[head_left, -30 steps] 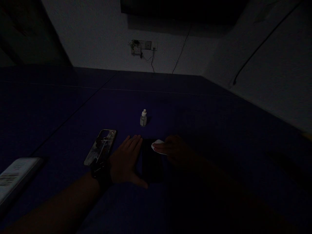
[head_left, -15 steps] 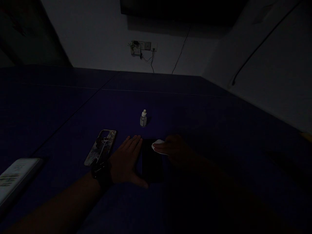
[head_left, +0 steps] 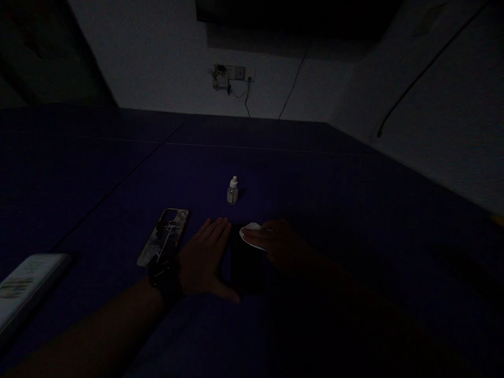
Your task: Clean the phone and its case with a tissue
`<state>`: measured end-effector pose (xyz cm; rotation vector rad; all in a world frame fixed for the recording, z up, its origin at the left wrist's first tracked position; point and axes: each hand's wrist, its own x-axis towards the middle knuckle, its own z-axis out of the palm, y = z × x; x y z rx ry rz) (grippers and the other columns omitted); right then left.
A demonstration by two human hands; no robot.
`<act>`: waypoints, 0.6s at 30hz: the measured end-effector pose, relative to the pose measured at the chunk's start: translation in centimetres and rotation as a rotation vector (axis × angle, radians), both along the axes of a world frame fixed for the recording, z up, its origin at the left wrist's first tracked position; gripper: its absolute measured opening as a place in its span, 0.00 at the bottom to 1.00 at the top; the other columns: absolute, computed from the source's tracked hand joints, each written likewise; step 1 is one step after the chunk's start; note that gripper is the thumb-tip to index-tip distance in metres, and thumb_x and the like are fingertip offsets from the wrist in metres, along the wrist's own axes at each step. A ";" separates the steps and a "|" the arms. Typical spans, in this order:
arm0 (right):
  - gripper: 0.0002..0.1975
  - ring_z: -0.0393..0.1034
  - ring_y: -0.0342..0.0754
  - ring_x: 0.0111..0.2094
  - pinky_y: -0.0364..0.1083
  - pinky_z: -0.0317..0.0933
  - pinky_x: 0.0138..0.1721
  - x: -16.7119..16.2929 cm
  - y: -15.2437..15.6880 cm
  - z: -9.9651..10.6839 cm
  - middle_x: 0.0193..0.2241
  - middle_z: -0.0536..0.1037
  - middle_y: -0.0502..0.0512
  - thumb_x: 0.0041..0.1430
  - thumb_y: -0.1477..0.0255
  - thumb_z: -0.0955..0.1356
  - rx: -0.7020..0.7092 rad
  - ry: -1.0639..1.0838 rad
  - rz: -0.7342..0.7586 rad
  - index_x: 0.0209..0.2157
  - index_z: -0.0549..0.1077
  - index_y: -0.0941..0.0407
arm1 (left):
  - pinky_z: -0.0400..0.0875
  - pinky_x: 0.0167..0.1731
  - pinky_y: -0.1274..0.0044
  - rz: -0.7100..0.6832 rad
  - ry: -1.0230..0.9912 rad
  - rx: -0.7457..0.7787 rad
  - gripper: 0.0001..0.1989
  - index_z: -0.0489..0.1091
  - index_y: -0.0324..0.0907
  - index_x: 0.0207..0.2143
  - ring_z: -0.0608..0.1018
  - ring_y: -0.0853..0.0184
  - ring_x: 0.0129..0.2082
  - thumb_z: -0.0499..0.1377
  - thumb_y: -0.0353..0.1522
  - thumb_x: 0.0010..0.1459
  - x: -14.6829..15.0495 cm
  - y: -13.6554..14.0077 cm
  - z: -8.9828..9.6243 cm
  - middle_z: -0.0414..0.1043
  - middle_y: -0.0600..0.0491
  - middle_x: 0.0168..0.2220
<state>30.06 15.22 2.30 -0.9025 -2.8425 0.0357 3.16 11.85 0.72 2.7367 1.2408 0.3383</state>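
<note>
A dark flat rectangle that looks like a phone (head_left: pixel 246 273) lies on the blue surface between my hands. My left hand (head_left: pixel 205 257) rests flat along its left edge, fingers stretched out and thumb near its lower corner. With my right hand (head_left: pixel 281 244) I press a white cotton pad (head_left: pixel 249 231) onto the upper part of the dark rectangle, fingers over the pad. A small dropper bottle (head_left: pixel 232 191) with a white cap stands upright just beyond. Left of my left hand lies a patterned phone case (head_left: pixel 165 236), partly behind my watch.
A white box (head_left: pixel 27 289) with printing sits at the left edge. Beyond the blue surface (head_left: pixel 177 168) is a wall with sockets (head_left: pixel 232 73) and hanging cables, under a dark screen (head_left: pixel 295 18). The room is very dim.
My right hand has slid the cotton pad slightly left across the dark rectangle. My left hand keeps its place. The picture is darker.
</note>
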 end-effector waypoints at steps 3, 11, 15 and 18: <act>0.33 0.66 0.55 0.48 0.57 0.57 0.48 0.5 0.2 0.0 0.63 0.71 0.52 0.58 0.82 0.62 0.021 0.027 -0.073 0.64 0.68 0.50 | 0.47 0.67 0.48 -0.009 -0.009 0.011 0.70 0.45 0.26 0.70 0.56 0.36 0.69 0.54 0.71 0.42 -0.1 0.0 -0.1 0.47 0.24 0.70; 0.35 0.65 0.57 0.51 0.58 0.55 0.51 0.5 -0.1 0.1 0.62 0.72 0.53 0.56 0.82 0.62 -0.036 0.032 0.051 0.65 0.67 0.51 | 0.47 0.67 0.50 -0.012 -0.003 0.007 0.70 0.44 0.29 0.71 0.55 0.37 0.70 0.54 0.72 0.42 -0.1 0.0 -0.1 0.47 0.26 0.70; 0.36 0.62 0.59 0.57 0.61 0.56 0.54 0.6 -0.1 0.2 0.65 0.67 0.54 0.55 0.82 0.61 -0.067 0.088 -0.056 0.66 0.65 0.52 | 0.47 0.67 0.49 -0.003 0.010 -0.012 0.71 0.45 0.27 0.70 0.55 0.37 0.70 0.54 0.72 0.41 0.0 0.0 0.2 0.47 0.25 0.70; 0.35 0.55 0.60 0.64 0.62 0.53 0.59 1.1 -0.1 0.0 0.64 0.69 0.54 0.56 0.81 0.61 -0.075 0.134 0.019 0.65 0.66 0.52 | 0.47 0.67 0.48 0.001 0.016 -0.033 0.72 0.46 0.26 0.70 0.55 0.36 0.70 0.54 0.72 0.40 0.0 0.0 0.3 0.47 0.24 0.70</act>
